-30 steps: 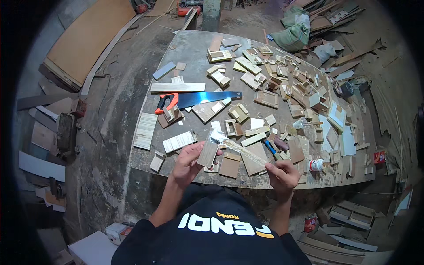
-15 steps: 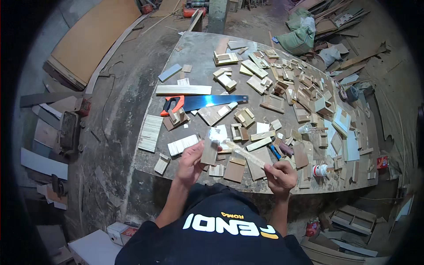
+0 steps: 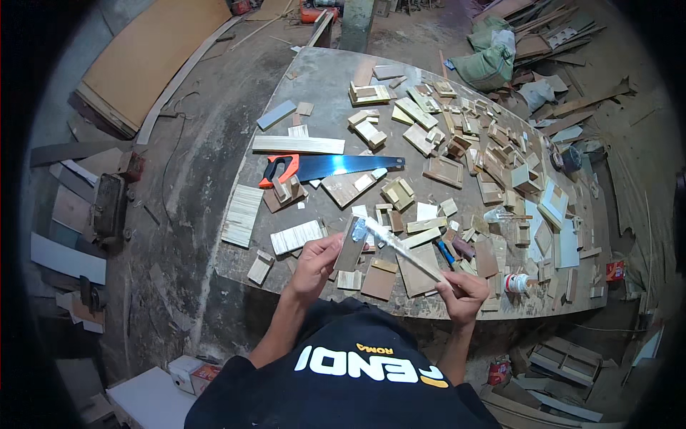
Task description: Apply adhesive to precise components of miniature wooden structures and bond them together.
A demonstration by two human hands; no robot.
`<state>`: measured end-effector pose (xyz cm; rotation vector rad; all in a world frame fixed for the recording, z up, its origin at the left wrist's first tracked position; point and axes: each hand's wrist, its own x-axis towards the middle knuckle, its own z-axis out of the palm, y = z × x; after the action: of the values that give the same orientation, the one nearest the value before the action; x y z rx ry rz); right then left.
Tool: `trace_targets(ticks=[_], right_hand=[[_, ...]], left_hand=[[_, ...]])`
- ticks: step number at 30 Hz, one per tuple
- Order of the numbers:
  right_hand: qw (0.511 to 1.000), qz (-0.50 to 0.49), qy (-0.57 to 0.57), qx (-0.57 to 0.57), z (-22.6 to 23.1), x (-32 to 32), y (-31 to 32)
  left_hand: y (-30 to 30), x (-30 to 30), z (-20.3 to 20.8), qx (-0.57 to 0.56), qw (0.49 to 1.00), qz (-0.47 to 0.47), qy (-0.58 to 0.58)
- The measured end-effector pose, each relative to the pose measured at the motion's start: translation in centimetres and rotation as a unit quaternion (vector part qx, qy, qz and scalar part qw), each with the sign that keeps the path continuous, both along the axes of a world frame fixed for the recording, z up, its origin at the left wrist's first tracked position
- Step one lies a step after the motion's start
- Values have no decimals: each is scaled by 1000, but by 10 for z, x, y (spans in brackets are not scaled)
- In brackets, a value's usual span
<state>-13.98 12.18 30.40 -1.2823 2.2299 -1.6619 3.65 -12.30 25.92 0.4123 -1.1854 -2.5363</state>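
My left hand [image 3: 313, 267] pinches a small flat wooden block [image 3: 348, 252] and holds it up above the near edge of the table. A shiny whitish smear [image 3: 359, 229], which looks like glue, sits on the block's upper end. In my right hand [image 3: 466, 293] is a thin wooden stick [image 3: 418, 262], its far end coated white. That coated tip is close beside the smear; whether they touch I cannot tell. A white bottle [image 3: 516, 283] with a red band is on the table to the right of my right hand.
The worktable [image 3: 314, 79] carries a handsaw [image 3: 343, 166] with an orange and black handle, a long pale strip [image 3: 298, 145] and many wood offcuts and small joined pieces. A blue-handled tool [image 3: 444, 250] lies beyond my right hand. Sacks [image 3: 486, 66] and scrap boards crowd the floor behind.
My right hand has shifted slightly right and nearer, and the stick has turned so its white-coated end shows plainly. The block has tilted, and the bright glare on it has faded.
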Motion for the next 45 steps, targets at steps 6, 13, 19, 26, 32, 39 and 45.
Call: trace_targets(ticks=[6,13,19,26,32,39,45], right_hand=[[995,34,-68,65,-17,-11,-2],[999,1,30,17,-22,-21,-5],[998,3,-68,12,-26,-22,-7],[990,61,-120,41,-18,-25,-12],[943,134,-272,139,-29,-33,-9],[915,151,-347,138,-31,-35,-3],[934,131,-303,136,-28,-34,-11]], left_hand=[[2,-5,2,10,1000,-10,26],[5,-12,11,16,1000,26,-4],[1,-12,12,25,999,31,17],[2,-12,10,4,999,39,18],[4,-14,12,-3,998,56,-3],[6,-15,7,-28,998,53,3],[4,-15,15,-22,998,55,3]])
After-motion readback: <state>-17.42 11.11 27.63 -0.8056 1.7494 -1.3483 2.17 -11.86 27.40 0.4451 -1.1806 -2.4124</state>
